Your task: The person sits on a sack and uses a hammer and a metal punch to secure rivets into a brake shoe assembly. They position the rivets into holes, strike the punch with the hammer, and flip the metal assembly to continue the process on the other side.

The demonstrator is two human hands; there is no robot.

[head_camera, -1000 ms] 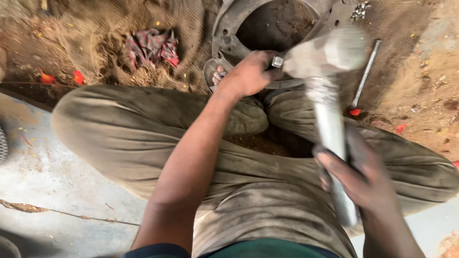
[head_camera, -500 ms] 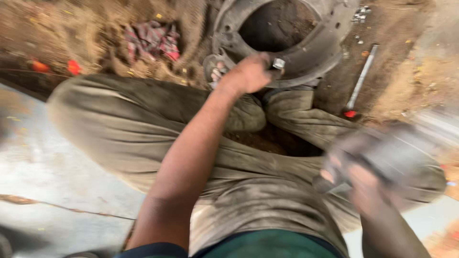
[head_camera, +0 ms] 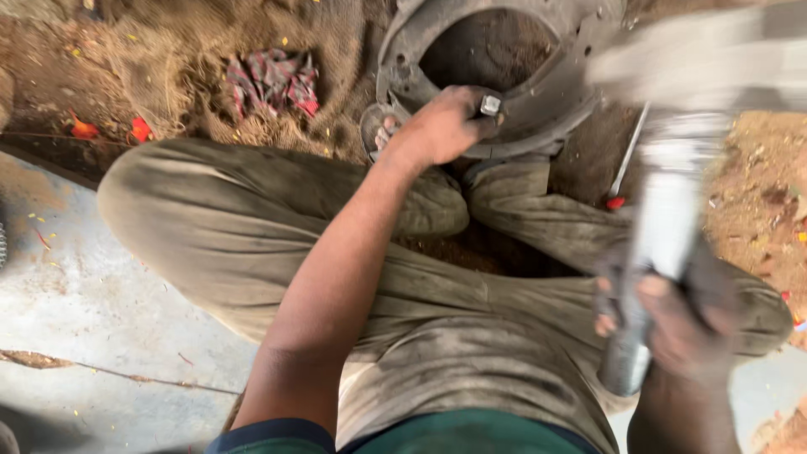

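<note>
The person sits cross-legged in dusty olive trousers (head_camera: 252, 227) that fill most of the view, half on a pale concrete slab (head_camera: 76, 319) and half on bare brown earth (head_camera: 756, 168). Beyond the knees lies a large, round, grey metal housing (head_camera: 538, 109), a ring-shaped casting with small holes along its rim; its wide central opening is hollow, and through it only brown dirt shows, nothing else inside. A heavy metal hammer (head_camera: 672, 193) stands raised on the right side, its steel handle upright and its head a smeared grey streak across the upper right corner, too blurred to make out its shape. The right hand (head_camera: 672, 324) is closed firmly around the lower part of that handle, fingers wrapped round it. The left hand (head_camera: 445, 126) reaches forward over the knees to the near rim of the housing, its fingers curled tight round a small metal punch or bolt (head_camera: 490, 105) whose square bright end sticks out above the knuckles, resting against the rim. A checked red and grey rag (head_camera: 273, 84) lies crumpled on the earth left of the housing. A thin metal rod with a red tip (head_camera: 626, 160) lies just right of the housing.
</note>
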